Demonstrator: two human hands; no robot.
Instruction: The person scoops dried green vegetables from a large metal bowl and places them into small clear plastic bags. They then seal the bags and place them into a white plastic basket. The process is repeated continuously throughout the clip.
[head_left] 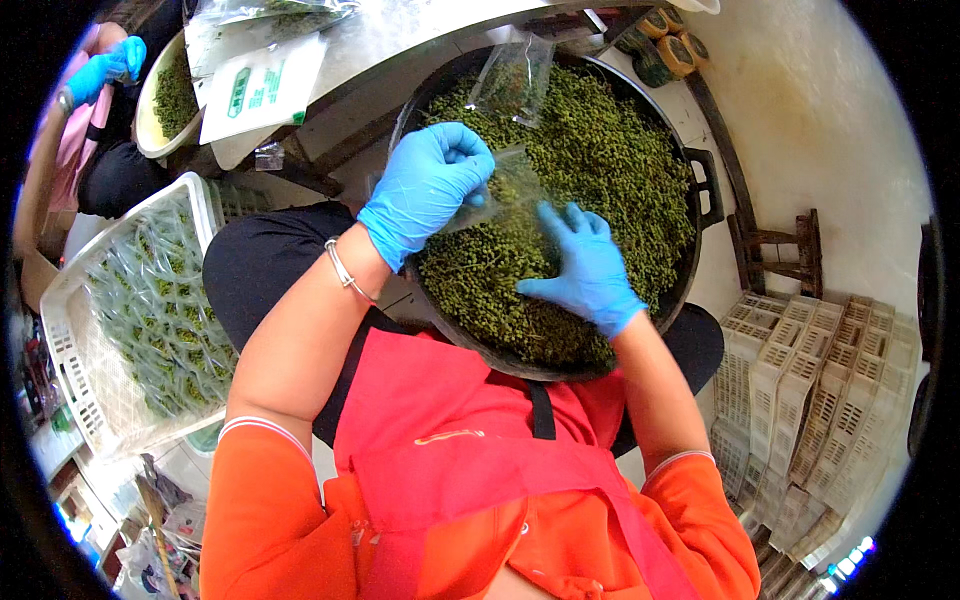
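A large black pan (pixel 688 230) with handles rests at my lap, heaped with small green berry clusters (pixel 630 170). My left hand (pixel 428 183), in a blue glove with a bangle at the wrist, is closed on a clear plastic bag (pixel 510 183) over the pan's left side. My right hand (pixel 580 270), also gloved, is open, fingers spread on the clusters just below and right of the bag; its fingertips are close to the bag. Another clear bag (pixel 510 80) lies at the pan's far edge.
Left: a white crate (pixel 62 330) of filled bags, a cream bowl (pixel 150 125) of berries, and a co-worker's gloved hand (pixel 95 75). Far left: a table (pixel 350 40) with white packaging (pixel 255 90). Right: stacked crates (pixel 800 380), a wooden stool (pixel 785 250) and tape rolls (pixel 670 45).
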